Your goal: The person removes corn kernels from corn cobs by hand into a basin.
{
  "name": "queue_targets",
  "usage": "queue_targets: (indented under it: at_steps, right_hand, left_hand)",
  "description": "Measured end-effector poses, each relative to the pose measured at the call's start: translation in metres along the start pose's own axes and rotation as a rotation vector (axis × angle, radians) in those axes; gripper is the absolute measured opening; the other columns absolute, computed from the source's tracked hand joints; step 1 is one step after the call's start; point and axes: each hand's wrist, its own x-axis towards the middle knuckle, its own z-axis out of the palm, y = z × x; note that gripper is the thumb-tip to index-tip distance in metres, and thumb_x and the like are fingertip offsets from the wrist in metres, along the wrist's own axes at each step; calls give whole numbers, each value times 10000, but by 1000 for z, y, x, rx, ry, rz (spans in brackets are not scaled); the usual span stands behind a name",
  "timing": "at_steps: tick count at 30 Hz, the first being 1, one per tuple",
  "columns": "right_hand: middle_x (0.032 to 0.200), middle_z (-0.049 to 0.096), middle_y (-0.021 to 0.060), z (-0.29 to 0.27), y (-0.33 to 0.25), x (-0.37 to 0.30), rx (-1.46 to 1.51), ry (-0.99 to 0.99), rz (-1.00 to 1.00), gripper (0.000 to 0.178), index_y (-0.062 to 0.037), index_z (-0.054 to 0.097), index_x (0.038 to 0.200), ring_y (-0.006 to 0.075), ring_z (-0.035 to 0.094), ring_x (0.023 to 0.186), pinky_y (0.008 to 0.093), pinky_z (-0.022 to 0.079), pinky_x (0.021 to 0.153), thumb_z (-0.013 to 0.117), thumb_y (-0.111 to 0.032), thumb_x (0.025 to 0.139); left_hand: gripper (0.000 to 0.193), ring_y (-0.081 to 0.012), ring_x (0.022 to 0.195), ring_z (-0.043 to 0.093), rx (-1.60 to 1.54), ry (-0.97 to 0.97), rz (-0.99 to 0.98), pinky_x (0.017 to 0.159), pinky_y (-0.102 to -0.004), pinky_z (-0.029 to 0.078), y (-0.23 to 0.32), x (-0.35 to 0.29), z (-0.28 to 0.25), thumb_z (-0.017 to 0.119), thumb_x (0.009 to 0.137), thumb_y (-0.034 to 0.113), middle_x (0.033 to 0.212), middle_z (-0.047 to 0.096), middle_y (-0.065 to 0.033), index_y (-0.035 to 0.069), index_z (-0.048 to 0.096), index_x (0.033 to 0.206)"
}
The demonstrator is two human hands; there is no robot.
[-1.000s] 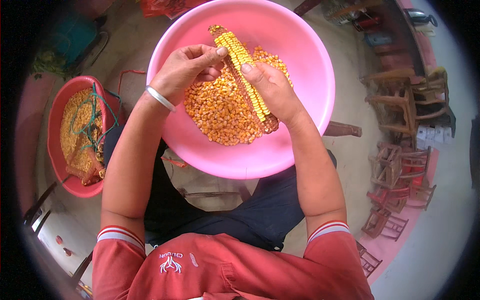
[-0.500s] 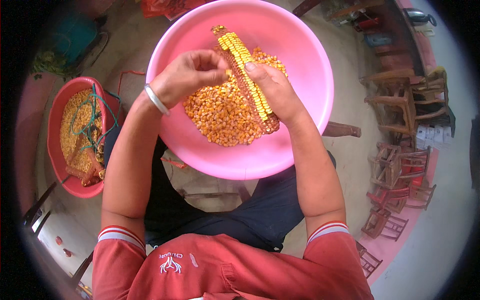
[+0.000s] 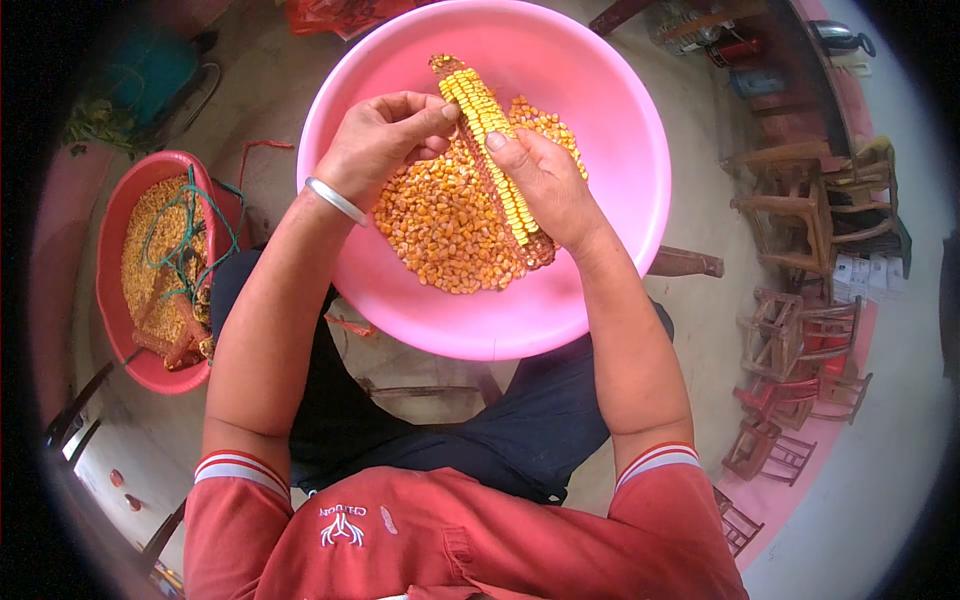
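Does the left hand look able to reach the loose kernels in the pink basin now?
Probably yes: the left hand is over the pink basin, close to the loose kernels, and nothing covers their near side.

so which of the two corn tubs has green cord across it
The red tub, at the person's left: green cord lies across it. The larger pink basin, under the held cob, shows no cord.

Pink basin (image 3: pixel 622 150): smooth plastic, semi-gloss. Kernels (image 3: pixel 445 230) toward its left edge: glossy. Corn ear (image 3: pixel 478 112): rough, matt where bare. Bracelet (image 3: pixel 336 201): smooth, metallic. Shirt (image 3: pixel 400 520): matt cloth.
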Motion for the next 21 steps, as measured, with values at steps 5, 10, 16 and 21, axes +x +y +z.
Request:
queue_targets:
  at_steps: [5,10,16,21]
  right_hand:
    - [789,558,12,1,-5,-2,84,-33,53,511,0,613,985,90,524,735,266,452,647,538,-504,955]
    - [774,541,0,0,-7,-3,104,-65,68,507,-5,609,971,76,510,722,253,442,630,542,-508,953]
    - [776,546,0,-4,4,0,58,-67,58,498,-7,606,943,77,513,726,248,449,641,549,-501,952]
    - [807,559,-2,3,-7,-2,267,-43,131,502,-1,612,958,88,516,736,258,454,660,550,-500,952]
  left_hand:
    - [207,-69,734,599,44,6,72,688,-202,498,-1,1,-5,741,860,190,832,645,-11,16,667,944]
    - [209,-78,742,599,145,-68,120,692,-207,498,6,1,-11,727,868,166,829,641,-21,-13,659,951]
    - [158,-70,743,574,150,-74,128,704,-212,469,5,1,-8,692,894,137,833,620,0,12,622,962]
    - [173,-76,770,590,198,-85,200,720,-222,487,1,1,-11,705,879,126,844,635,-12,-12,636,957]
